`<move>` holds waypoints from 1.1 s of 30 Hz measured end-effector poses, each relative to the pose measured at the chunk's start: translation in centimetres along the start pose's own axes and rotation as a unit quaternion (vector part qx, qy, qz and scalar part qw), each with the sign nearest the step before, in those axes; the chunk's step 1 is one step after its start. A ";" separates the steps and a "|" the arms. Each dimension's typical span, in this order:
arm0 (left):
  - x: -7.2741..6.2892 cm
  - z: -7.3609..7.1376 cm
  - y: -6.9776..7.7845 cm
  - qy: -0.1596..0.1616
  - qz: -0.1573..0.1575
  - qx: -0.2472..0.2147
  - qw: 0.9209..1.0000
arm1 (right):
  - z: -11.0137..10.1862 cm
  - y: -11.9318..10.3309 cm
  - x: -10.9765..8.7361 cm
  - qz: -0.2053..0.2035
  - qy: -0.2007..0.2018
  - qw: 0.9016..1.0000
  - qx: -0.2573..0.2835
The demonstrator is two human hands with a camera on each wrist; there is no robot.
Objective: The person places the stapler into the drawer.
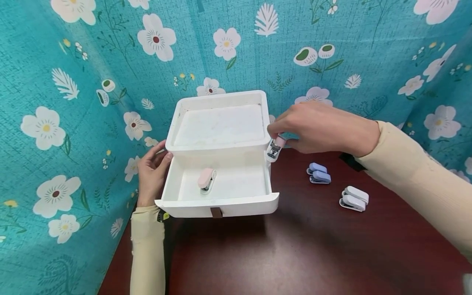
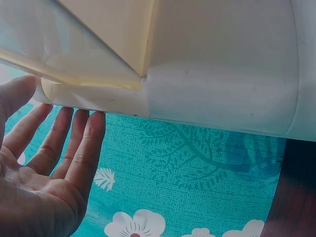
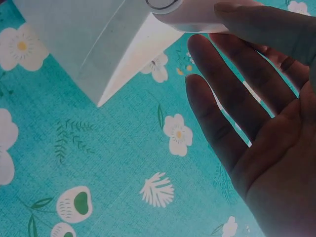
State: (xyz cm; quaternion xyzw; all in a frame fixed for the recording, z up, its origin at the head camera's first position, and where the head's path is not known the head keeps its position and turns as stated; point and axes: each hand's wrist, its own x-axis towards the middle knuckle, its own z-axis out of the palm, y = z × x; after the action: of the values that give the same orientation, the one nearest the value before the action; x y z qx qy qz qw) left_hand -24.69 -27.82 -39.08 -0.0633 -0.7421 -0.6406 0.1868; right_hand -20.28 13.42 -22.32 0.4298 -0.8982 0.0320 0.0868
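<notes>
A white drawer box has a shallow tray top and its front drawer pulled out. Inside the drawer lies one pink stapler. My right hand pinches another pink stapler between thumb and fingers, at the box's right side above table height. In the right wrist view that stapler enters only partly at the top, with the thumb on it. My left hand is at the box's left side; the left wrist view has its extended fingertips against the box's edge.
Two blue staplers lie side by side on the dark red-brown table, right of the box. Nearer the front right are two white staplers. A teal flowered cloth hangs behind and along the sides. A brown pull tab marks the drawer front.
</notes>
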 end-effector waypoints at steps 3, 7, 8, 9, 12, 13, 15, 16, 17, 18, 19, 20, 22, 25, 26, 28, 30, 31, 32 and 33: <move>0.1 -0.1 -0.1 0.000 0.003 0.001 1.000 | -0.1 -0.3 0.4 -0.008 -0.005 1.000 0.006; 0.2 -0.1 -0.1 -0.003 0.008 -0.001 1.000 | -0.1 -0.7 1.0 -0.005 -0.018 1.000 0.003; 0.2 -0.1 -0.1 -0.003 0.008 -0.002 1.000 | -0.1 -0.9 1.1 -0.005 -0.022 1.000 0.002; 0.2 -0.1 -0.1 -0.003 0.009 -0.002 1.000 | -0.1 -1.0 1.3 -0.005 -0.025 1.000 0.000; 0.1 0.0 -0.1 -0.002 0.008 -0.002 1.000 | -0.1 -1.3 1.7 -0.010 -0.033 0.999 -0.007; 0.1 0.0 -0.1 -0.001 0.008 -0.002 1.000 | -0.1 -1.4 1.9 -0.011 -0.034 0.999 -0.009; 0.1 0.0 -0.1 0.000 0.007 -0.002 1.000 | -0.1 -1.6 2.3 -0.015 -0.037 0.999 -0.013; 0.0 0.0 -0.1 0.000 0.006 -0.002 1.000 | 0.0 -1.7 2.4 -0.018 -0.038 0.999 -0.014; 0.0 0.0 -0.1 0.000 0.006 -0.002 1.000 | 0.0 -1.7 2.6 -0.019 -0.038 0.999 -0.015; 0.1 0.0 -0.1 -0.001 0.006 -0.001 1.000 | 0.0 -1.8 2.8 -0.022 -0.039 0.999 -0.014; 0.0 0.0 -0.1 0.000 0.006 -0.002 1.000 | 0.1 -1.9 2.9 -0.026 -0.040 0.999 -0.015; 0.0 0.0 -0.1 0.000 0.005 -0.002 1.000 | 0.1 -2.0 3.1 -0.032 -0.039 0.999 -0.014; 0.0 0.0 -0.1 0.001 0.004 -0.001 1.000 | 0.1 -2.2 3.4 -0.045 -0.038 0.998 -0.015; 0.1 0.0 -0.1 0.001 0.004 0.000 1.000 | 0.1 -2.5 4.0 -0.061 -0.036 0.997 -0.018; 0.1 0.0 -0.1 0.001 0.004 0.000 1.000 | 0.1 -2.7 4.1 -0.065 -0.037 0.997 -0.020; 0.1 0.0 -0.1 0.001 0.005 -0.001 1.000 | 0.1 -2.9 4.5 -0.071 -0.042 0.996 -0.025; 0.1 0.0 -0.1 0.000 0.007 0.000 1.000 | 0.0 -3.2 4.9 -0.078 -0.045 0.995 -0.032; 0.1 0.0 -0.1 0.000 0.008 0.000 1.000 | 0.0 -3.3 5.1 -0.083 -0.046 0.995 -0.036; 0.1 0.0 -0.1 0.000 0.008 0.001 1.000 | 0.0 -3.4 5.3 -0.089 -0.044 0.994 -0.039; 0.1 -0.1 -0.1 0.000 0.009 0.001 1.000 | 0.0 -3.5 5.5 -0.095 -0.043 0.994 -0.042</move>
State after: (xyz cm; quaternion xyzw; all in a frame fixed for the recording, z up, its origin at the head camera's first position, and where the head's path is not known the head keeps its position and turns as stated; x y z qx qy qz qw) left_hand -24.83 -27.92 -39.16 -0.0694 -0.7421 -0.6382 0.1929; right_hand -20.94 7.03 -21.41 0.5103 -0.8566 -0.0321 0.0689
